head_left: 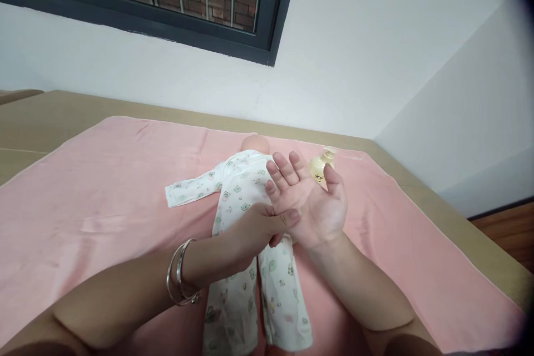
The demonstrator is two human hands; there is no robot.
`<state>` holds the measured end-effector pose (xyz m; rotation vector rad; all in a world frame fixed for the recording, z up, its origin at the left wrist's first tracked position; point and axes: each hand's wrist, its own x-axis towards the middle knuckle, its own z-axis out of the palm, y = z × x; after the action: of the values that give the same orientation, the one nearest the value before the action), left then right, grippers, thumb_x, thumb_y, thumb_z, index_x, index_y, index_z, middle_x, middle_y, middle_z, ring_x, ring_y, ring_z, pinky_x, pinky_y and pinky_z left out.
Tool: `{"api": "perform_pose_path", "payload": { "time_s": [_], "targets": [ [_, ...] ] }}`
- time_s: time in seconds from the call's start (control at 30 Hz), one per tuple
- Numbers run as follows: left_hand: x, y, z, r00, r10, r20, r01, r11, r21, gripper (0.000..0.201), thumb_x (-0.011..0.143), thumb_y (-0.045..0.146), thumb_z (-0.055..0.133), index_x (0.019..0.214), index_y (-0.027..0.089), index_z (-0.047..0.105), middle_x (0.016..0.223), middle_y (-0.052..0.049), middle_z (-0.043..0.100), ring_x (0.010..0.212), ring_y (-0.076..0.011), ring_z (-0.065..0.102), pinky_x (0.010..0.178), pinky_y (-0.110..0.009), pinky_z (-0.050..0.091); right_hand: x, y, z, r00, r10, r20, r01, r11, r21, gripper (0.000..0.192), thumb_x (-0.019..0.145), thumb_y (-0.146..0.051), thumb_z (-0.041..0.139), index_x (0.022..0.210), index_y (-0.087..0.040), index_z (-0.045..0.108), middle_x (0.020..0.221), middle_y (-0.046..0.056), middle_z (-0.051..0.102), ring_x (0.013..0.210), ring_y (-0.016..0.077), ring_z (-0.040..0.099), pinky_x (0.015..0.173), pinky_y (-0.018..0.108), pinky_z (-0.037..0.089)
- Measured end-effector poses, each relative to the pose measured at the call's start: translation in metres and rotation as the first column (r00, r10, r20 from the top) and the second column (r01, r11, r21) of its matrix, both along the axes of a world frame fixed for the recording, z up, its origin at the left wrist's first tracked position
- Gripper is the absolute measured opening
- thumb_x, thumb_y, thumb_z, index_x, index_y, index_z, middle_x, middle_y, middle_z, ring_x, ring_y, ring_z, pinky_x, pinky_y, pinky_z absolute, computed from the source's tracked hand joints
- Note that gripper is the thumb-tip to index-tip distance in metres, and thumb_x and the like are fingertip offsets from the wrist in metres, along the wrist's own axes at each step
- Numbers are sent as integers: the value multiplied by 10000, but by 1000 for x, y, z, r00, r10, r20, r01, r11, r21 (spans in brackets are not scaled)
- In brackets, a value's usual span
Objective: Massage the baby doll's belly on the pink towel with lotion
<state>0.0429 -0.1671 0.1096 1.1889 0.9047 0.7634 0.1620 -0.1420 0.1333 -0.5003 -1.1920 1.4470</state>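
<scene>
My left hand (267,226), with silver bangles at the wrist, is wrapped round the little-finger edge of my right hand (311,206). Its thumb presses on that palm. Palm up and fingers spread, my right hand holds nothing. Below both hands lies a baby doll in a white printed outfit (240,200). The doll's rounded head (255,143) shows at the far end, and one sleeve stretches out to the left. My hands and forearms cover part of its body. Just behind my right fingers is a pale yellow bottle (317,166), partly hidden.
A pink cloth (125,194) with some creases covers most of the wooden table (79,105). Beyond the table's far edge stands a white wall (334,67) with a dark-framed, barred window (267,39). Brown wood (507,233) shows at the right.
</scene>
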Motion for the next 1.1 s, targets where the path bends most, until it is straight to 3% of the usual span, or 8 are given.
{"api": "perform_pose_path", "payload": {
  "time_s": [0.2,0.27,0.4,0.53,0.63,0.83,0.97,1.1],
  "targets": [
    [1,1,-2,994,102,-49,-101,995,25,516,710,561,674,464,182,424,445,51,394,496,-88,330,516,-262,236,-1,-7,-1,997,-7,-78,10,999,37,584,906,-633,199,1190,-240,523,1291,123,567,1231,314,504,964,568,427],
    [1,1,2,995,58,-82,-55,998,32,514,724,597,645,491,181,453,462,41,431,504,-97,373,519,-259,272,-1,-9,1,998,-4,-64,8,999,53,582,905,-636,184,1193,-254,516,1284,114,571,1227,311,506,960,566,426],
    [2,2,4,984,-167,-66,173,982,82,516,814,633,498,593,169,547,578,-12,559,570,-128,492,573,-272,379,2,-14,2,999,-35,-29,37,998,48,616,882,-678,203,1206,-253,510,1247,120,588,1190,320,528,928,554,444],
    [1,4,-3,982,-176,-71,188,949,253,461,858,573,484,675,164,591,688,-34,617,679,-152,558,614,-268,429,3,-14,1,995,-2,-95,2,1000,-6,563,872,-672,246,1139,-270,536,1142,96,639,1030,287,603,862,514,479],
    [1,4,-8,980,-96,-175,149,936,318,518,880,581,436,573,173,524,592,-11,558,618,-137,526,590,-263,406,4,-12,2,984,12,-176,-27,996,-83,499,863,-645,294,1064,-271,557,1001,70,679,843,242,630,764,451,507],
    [1,5,-8,961,-5,-278,87,955,283,491,858,582,445,564,189,430,541,38,434,525,-105,392,510,-263,289,3,-9,5,951,46,-305,-107,976,-188,368,827,-532,392,978,-256,583,809,31,684,636,185,606,483,280,444],
    [0,6,-7,969,21,-247,35,975,221,535,811,575,525,502,198,302,486,66,279,485,-78,254,481,-263,196,2,-8,4,951,2,-309,-66,978,-199,327,802,-492,426,942,-244,587,759,28,675,604,186,591,472,283,437],
    [-1,6,-8,978,93,-185,-52,976,212,578,738,557,636,491,197,256,487,76,217,484,-66,206,472,-259,140,0,-8,1,948,5,-318,-64,982,-176,305,793,-470,432,915,-244,595,721,19,660,577,184,574,502,302,441]
  ]
}}
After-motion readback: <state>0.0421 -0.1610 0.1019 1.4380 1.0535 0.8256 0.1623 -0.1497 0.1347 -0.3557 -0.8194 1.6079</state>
